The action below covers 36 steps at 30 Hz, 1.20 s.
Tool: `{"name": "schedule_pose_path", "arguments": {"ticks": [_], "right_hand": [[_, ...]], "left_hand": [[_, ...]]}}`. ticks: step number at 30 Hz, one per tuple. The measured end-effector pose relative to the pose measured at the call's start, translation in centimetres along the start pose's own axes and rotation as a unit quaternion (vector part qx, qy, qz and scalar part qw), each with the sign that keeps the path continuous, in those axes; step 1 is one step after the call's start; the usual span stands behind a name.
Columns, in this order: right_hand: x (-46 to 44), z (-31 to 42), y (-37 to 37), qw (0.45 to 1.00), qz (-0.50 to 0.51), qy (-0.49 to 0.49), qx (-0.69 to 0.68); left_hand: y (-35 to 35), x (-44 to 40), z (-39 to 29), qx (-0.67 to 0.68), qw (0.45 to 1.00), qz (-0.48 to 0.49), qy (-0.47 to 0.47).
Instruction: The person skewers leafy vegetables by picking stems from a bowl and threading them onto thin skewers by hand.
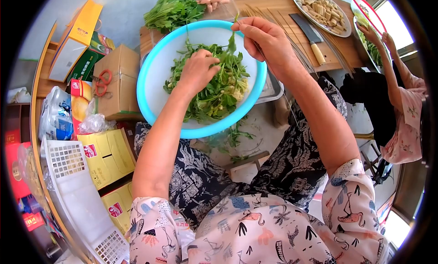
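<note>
A white basin with a light-blue rim (143,76) holds a heap of leafy greens (214,99) with some pale yellowish pieces at its right. My left hand (198,71) is down on the heap, fingers curled into the leaves; its fingertips are partly hidden. Above the basin's upper right rim, my right hand (263,38) is closed in a pinch around a thin skewer. A green leaf (232,44) hangs beside its fingers, and a bit of green shows at the skewer's upper end.
Behind the basin lie a bunch of greens (173,12) and pink sausage pieces (213,1). On the wooden table are a cleaver (306,30), loose skewers and an oval plate of cut food (326,15). Another person's hands (378,38) work at right. Cartons (119,79) and a white crate (84,202) stand left.
</note>
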State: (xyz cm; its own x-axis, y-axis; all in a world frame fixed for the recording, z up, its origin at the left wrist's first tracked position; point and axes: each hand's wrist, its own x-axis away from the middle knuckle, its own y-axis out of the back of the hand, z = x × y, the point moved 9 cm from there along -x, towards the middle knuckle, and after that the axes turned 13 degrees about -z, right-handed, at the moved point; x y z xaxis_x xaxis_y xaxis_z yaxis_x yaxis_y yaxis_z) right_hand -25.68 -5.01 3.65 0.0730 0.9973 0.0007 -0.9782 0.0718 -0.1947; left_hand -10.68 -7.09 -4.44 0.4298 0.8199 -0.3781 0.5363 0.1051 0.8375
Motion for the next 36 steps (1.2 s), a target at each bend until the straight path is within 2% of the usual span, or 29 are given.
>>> {"name": "schedule_pose_path", "arguments": {"ticks": [2, 4, 6, 8, 10, 14, 16, 17, 18, 19, 21, 22, 24, 26, 32, 36], "right_hand": [[0.1, 0.0, 0.0, 1.0, 0.002, 0.0, 0.005], [0.2, 0.5, -0.1, 1.0, 0.007, 0.02, 0.012], [0.2, 0.4, -0.1, 1.0, 0.006, 0.024, 0.016], [0.1, 0.4, 0.2, 0.999, 0.002, 0.03, 0.02], [0.2, 0.5, 0.5, 0.999, 0.01, 0.038, 0.006], [0.1, 0.9, 1.6, 0.999, -0.007, 0.05, 0.017], [0.1, 1.2, 1.7, 0.999, 0.002, 0.051, 0.017], [0.2, 1.2, 1.7, 0.999, 0.002, 0.039, 0.019], [0.3, 1.0, 1.6, 0.999, 0.003, 0.026, 0.021], [0.4, 1.1, 1.6, 1.0, 0.002, 0.022, 0.023], [0.5, 1.1, 1.4, 0.999, 0.009, 0.026, 0.022], [0.4, 1.1, 1.3, 0.999, 0.012, 0.027, 0.025], [0.5, 0.6, 1.0, 1.0, 0.005, 0.022, 0.019], [0.2, 0.1, 0.5, 0.999, 0.006, 0.02, 0.03], [-0.1, 0.0, -0.9, 1.0, 0.006, 0.002, 0.026], [-0.9, -0.3, -1.8, 1.0, 0.012, 0.005, -0.008]], "left_hand": [[0.3, -0.7, -0.1, 0.009, 1.0, -0.012, 0.02], [0.4, -1.4, -0.2, -0.072, 0.997, -0.011, 0.009], [-0.1, -1.7, -0.4, -0.086, 0.996, -0.02, 0.002], [-2.4, -1.5, 0.9, -0.081, 0.992, 0.061, 0.078], [-3.5, -1.6, 1.5, -0.075, 0.992, 0.064, 0.077], [-1.7, -1.9, 3.4, 0.0, 0.992, 0.017, 0.129], [0.6, -1.2, 4.7, 0.222, 0.939, -0.023, 0.263], [1.9, -0.9, 3.9, 0.304, 0.904, -0.022, 0.299], [3.2, -0.7, 3.6, 0.301, 0.905, -0.027, 0.299], [4.7, -0.8, 3.2, 0.365, 0.887, -0.05, 0.279], [7.8, -0.7, 1.6, 0.501, 0.82, -0.091, 0.262], [8.1, -0.6, 1.5, 0.499, 0.822, -0.094, 0.26], [9.7, -0.7, 1.3, 0.525, 0.808, -0.158, 0.218], [9.1, 0.0, 0.7, 0.406, 0.872, -0.15, 0.228], [7.6, 0.4, -1.5, 0.447, 0.856, -0.127, 0.225], [6.7, 0.4, -1.2, 0.428, 0.869, -0.118, 0.217]]}}
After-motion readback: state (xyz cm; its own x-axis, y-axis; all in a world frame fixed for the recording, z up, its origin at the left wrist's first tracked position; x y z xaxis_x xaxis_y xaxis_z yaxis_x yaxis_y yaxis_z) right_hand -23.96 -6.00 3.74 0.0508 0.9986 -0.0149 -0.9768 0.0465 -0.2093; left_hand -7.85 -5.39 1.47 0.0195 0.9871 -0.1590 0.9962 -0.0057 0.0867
